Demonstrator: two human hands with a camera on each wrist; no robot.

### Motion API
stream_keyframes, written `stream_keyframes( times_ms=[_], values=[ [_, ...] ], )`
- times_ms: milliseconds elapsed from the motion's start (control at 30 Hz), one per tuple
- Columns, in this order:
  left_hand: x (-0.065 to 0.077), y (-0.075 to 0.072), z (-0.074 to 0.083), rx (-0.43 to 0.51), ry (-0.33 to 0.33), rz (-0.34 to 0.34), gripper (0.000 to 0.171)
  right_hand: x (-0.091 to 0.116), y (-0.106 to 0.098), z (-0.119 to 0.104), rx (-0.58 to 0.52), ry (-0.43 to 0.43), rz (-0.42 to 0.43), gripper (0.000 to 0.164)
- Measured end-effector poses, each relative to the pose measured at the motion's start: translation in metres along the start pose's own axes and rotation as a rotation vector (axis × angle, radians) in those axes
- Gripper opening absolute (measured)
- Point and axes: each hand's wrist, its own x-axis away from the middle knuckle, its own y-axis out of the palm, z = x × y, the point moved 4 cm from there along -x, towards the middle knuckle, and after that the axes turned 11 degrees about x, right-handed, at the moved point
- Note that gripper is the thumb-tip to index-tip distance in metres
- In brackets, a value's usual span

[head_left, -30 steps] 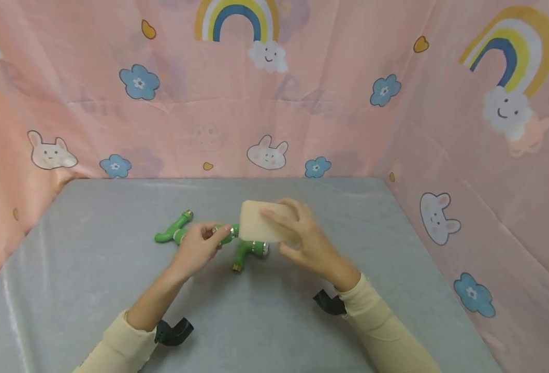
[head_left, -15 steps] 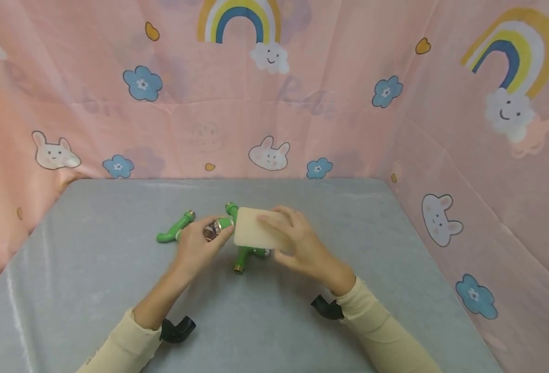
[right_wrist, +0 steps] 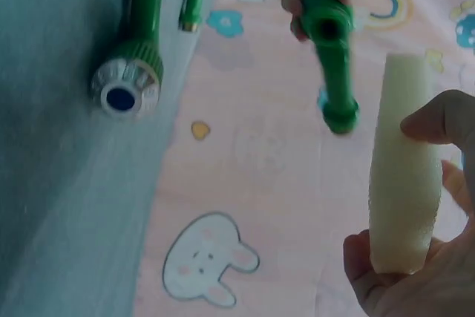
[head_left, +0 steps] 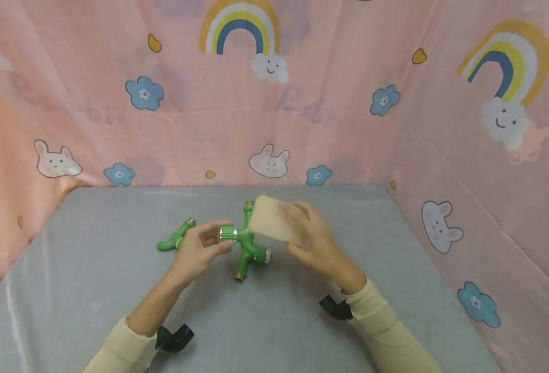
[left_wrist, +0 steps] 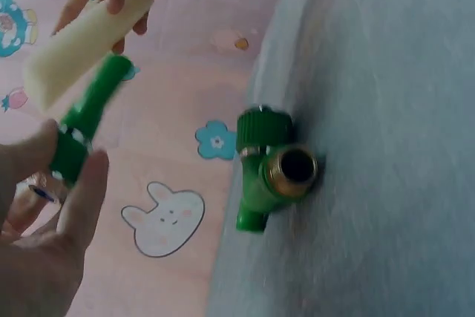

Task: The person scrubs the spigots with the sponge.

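Raised above the table, a green tap (head_left: pixel 246 230) is held at its ribbed knob by the fingers and thumb of my left hand (head_left: pixel 195 256). Its brass-threaded end points away from me in the head view. My right hand (head_left: pixel 321 246) grips a thick cream sponge (head_left: pixel 274 218) by its edges, just right of the tap. The sponge covers part of the tap's right side in the head view; in the right wrist view a gap separates the sponge (right_wrist: pixel 404 176) from the tap (right_wrist: pixel 334 64).
A second green tap (head_left: pixel 256 255) lies on the grey table (head_left: pixel 274 321) below the held one. A third green tap (head_left: pixel 174 241) lies to the left, partly behind my left hand. Patterned pink cloth (head_left: pixel 340 129) walls the back and sides.
My left hand has turned the tap so its threaded end now points away and its knob faces left. The sponge has shifted right, off most of the tap, and tilted.
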Motion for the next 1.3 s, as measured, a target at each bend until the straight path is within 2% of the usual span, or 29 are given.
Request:
stream_keyframes(
  times_ms=[100,167,267,367,467,533,667,800,933,1033,1167,1300],
  values=[
    [0.000,0.003,-0.002,0.264,-0.068,-0.103,0.044,0.001,0.004,-0.007,-0.049,-0.055,-0.008,0.075],
    [0.001,0.004,-0.002,0.393,-0.087,-0.141,0.040,0.002,0.006,-0.009,-0.064,-0.056,-0.011,0.075],
    [0.003,0.004,0.001,0.532,-0.092,-0.175,0.031,0.001,0.005,-0.003,-0.021,-0.019,0.004,0.074],
    [0.004,0.004,0.003,0.594,-0.092,-0.194,0.026,0.002,-0.002,0.005,-0.001,0.031,0.032,0.072],
    [0.004,0.006,0.005,0.574,-0.095,-0.208,0.027,0.002,-0.010,0.007,-0.076,0.050,0.089,0.070],
    [0.002,0.007,0.007,0.530,-0.104,-0.217,0.028,0.002,-0.013,0.002,-0.136,0.020,0.111,0.070],
    [0.002,0.008,0.008,0.423,-0.119,-0.237,0.032,0.001,-0.008,-0.012,-0.168,-0.059,0.067,0.070],
    [0.006,0.004,0.009,0.368,-0.104,-0.219,0.041,0.002,-0.001,-0.013,-0.128,-0.047,0.013,0.071],
    [0.007,0.001,0.006,0.355,-0.090,-0.151,0.058,0.003,-0.002,-0.004,0.005,-0.014,0.022,0.071],
    [0.006,-0.003,0.001,0.363,-0.096,-0.055,0.061,0.004,-0.005,0.002,0.088,0.014,0.048,0.071],
    [0.004,-0.008,0.000,0.336,-0.084,0.075,0.053,0.003,-0.007,0.003,0.105,0.021,0.066,0.068],
    [0.001,-0.007,0.002,0.262,-0.070,0.125,0.051,0.002,-0.010,-0.004,0.095,0.003,0.063,0.066]
  ],
)
